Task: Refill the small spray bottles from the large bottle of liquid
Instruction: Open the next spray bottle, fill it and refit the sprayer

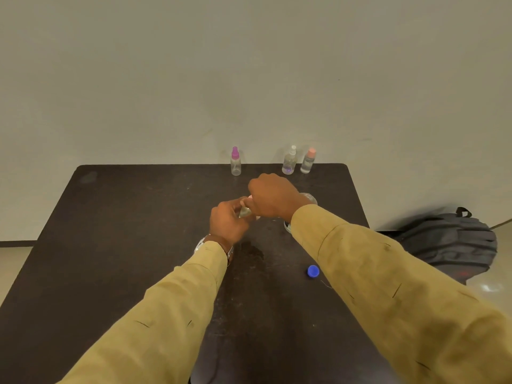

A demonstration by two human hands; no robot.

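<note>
My left hand [228, 221] grips a small clear spray bottle [244, 212] at the middle of the dark table [124, 231]. My right hand [273, 198] is closed over the bottle's pale pink top [248, 201], hiding most of it. The large clear bottle [309, 199] stands just behind my right wrist, mostly hidden by it. Its blue cap [313, 271] lies loose on the table under my right forearm. At the table's far edge stand three small spray bottles: one with a purple top [235, 162], one with a clear top [289, 160], one with a pink top [308, 161].
A wet patch [253, 249] darkens the table just in front of my left wrist. A dark backpack [454, 245] lies on the floor to the right of the table. A plain wall rises right behind the far edge.
</note>
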